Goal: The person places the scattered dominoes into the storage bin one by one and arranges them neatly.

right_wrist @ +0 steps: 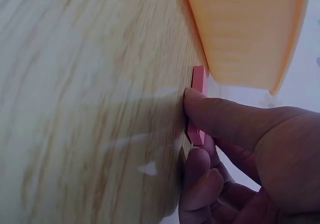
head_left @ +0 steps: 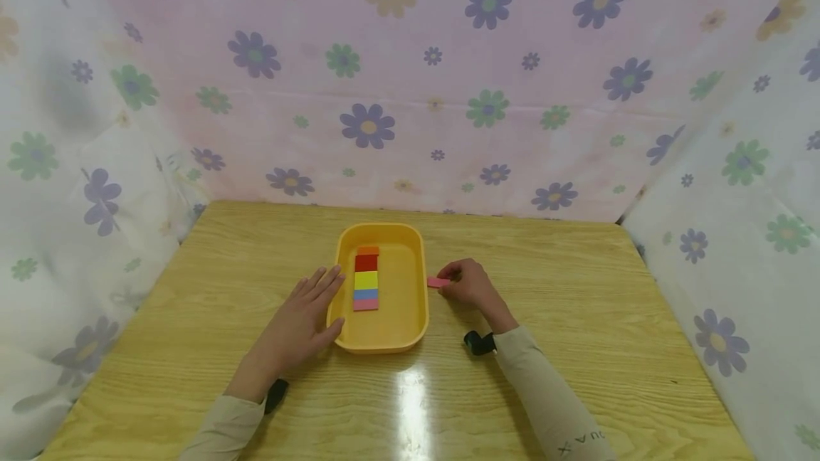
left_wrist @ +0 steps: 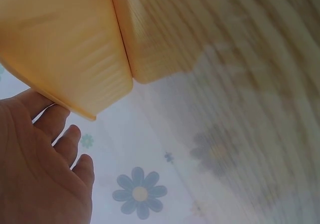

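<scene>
A yellow plastic tray [head_left: 400, 304] stands on the table, with a column of flat coloured blocks along its left side. From far to near these are orange [head_left: 368, 251], red [head_left: 366, 263], yellow [head_left: 366, 280], blue [head_left: 366, 294] and pink [head_left: 366, 304]. My left hand [head_left: 297, 322] rests on the tray's left rim, fingers straight and spread. Just outside the right wall, my right hand [head_left: 470, 284] pinches another flat pink block [right_wrist: 199, 79] between thumb and fingers. In the right wrist view this block is low against the tabletop, one end near the tray's base.
The wood-grain table [head_left: 564, 290] extends on both sides of the tray. Flower-patterned cloth [head_left: 410, 77] hangs behind it and at both sides. A bright light reflection lies on the tabletop in front of the tray. Black wrist devices [head_left: 478, 343] sit beneath both wrists.
</scene>
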Motion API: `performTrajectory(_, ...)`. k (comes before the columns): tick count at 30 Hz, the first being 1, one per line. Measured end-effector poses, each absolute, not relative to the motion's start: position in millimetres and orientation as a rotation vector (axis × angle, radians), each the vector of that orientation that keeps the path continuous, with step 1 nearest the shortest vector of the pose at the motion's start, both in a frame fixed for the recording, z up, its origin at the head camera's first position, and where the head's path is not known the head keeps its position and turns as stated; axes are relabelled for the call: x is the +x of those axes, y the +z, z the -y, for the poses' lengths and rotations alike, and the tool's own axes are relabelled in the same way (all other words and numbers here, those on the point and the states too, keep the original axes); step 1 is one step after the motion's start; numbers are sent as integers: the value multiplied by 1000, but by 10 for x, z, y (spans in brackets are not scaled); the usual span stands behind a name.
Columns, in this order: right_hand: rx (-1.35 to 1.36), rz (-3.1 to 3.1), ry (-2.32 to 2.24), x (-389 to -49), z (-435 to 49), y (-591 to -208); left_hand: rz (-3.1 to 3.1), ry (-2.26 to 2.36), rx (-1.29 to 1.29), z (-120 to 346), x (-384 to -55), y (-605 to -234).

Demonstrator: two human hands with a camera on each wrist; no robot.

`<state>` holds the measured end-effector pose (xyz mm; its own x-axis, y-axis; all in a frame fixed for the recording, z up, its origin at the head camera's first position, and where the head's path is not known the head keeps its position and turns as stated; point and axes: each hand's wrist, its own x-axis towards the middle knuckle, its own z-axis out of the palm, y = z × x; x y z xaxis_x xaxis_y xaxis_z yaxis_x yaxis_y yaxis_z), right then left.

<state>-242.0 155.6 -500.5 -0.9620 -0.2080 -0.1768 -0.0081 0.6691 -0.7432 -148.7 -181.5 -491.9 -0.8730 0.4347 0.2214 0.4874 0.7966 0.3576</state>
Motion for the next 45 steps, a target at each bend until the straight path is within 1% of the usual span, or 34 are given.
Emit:
performTrajectory(6, -217, -2644, -1196, -2419, -1591, -5025, 2863, -620, -746, 1813, -1494, -4907)
performTrajectory(19, -273, -2666, -1263, -2353, -1665, -4944, 2879, -609, -741, 1813, -1496, -4910)
performTrajectory(26, -261, -2673, -1320, -2332, -1680, -5003, 2878, -590, -738, 1802, -1501, -4905)
performTrajectory(35, -242, -2620, -1537, -2220, -1678, -4997, 2867, -602, -752, 1799, -1506, -4918)
performTrajectory(45, -345, -2642, -1766, -2160, -1665, -5086, 2871, -629, -742, 1788, -1510, -4917)
